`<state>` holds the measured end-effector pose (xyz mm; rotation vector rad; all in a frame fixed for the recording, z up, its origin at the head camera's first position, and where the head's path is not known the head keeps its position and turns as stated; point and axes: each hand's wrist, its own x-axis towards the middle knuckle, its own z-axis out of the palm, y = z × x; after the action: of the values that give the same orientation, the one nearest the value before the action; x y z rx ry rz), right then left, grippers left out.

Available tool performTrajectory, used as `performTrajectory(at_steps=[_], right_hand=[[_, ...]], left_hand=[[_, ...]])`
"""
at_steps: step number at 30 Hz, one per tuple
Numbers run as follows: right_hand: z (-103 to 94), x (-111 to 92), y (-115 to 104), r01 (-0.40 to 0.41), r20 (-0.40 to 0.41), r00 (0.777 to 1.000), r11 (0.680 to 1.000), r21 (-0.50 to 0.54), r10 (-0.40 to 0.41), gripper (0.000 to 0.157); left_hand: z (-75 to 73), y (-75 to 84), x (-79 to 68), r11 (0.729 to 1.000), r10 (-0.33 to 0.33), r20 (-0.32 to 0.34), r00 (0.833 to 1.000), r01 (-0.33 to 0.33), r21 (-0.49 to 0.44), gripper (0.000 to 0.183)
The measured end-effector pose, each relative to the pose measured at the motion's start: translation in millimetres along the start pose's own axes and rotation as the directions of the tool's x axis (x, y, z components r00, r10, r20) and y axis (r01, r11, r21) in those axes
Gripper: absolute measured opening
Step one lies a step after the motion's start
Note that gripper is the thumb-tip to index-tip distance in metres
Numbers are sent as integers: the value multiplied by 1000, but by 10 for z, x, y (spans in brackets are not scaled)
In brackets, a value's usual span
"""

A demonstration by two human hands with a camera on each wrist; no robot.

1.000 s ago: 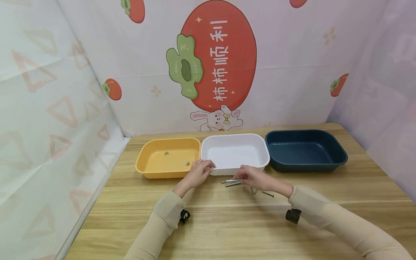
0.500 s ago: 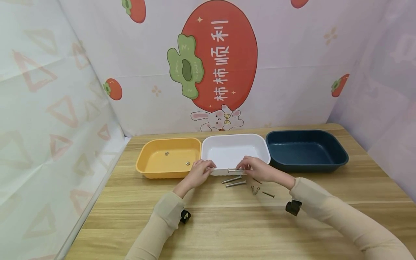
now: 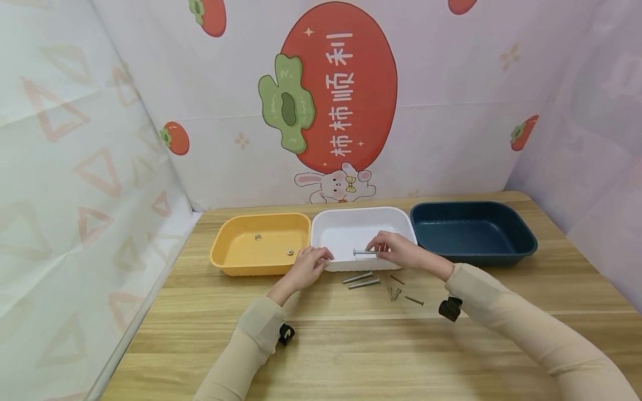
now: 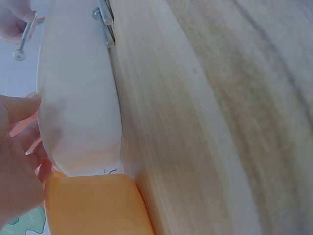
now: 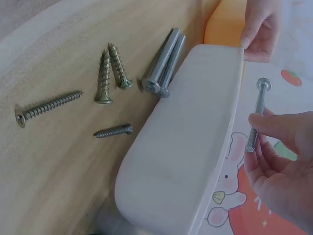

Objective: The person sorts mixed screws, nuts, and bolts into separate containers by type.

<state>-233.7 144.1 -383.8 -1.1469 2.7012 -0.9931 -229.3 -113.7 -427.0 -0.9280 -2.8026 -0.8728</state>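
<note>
My right hand [image 3: 401, 249] pinches a long silver bolt [image 5: 258, 115] between thumb and fingers. The bolt lies roughly level above the white tray [image 3: 363, 266], its flat head pointing left. My left hand [image 3: 308, 266] holds the white tray's rim near its front left corner, thumb on the outer wall [image 4: 78, 93] and fingers behind the rim. On the wood just in front of this tray lie two similar silver bolts [image 5: 164, 63], side by side. Several pointed screws [image 5: 104, 78] lie to their right, mostly brassy, one shorter and darker [image 5: 115, 130].
A yellow tray [image 3: 225, 266] with two small metal nuts [image 3: 258, 237] inside adjoins the white tray on the left. To the right stands a dark blue tray [image 3: 473, 259]. All three line the back of the wooden table [image 3: 341, 356], before a printed cloth backdrop [image 3: 431, 150].
My right hand has picked one silver bolt off the table and raised it up and back over the white tray. My left hand has stayed on the rim.
</note>
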Motion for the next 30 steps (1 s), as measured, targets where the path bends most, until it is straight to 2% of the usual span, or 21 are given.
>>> performTrajectory(at_steps=[24, 30], right_hand=[[-106, 211, 100, -40, 3, 999, 999, -25, 40, 17], [-114, 263, 143, -75, 19, 997, 996, -36, 76, 17]], left_hand=[[1, 0, -9, 1000, 1, -4, 1000, -1, -5, 9], [1, -4, -5, 1000, 5, -8, 1000, -5, -4, 9]])
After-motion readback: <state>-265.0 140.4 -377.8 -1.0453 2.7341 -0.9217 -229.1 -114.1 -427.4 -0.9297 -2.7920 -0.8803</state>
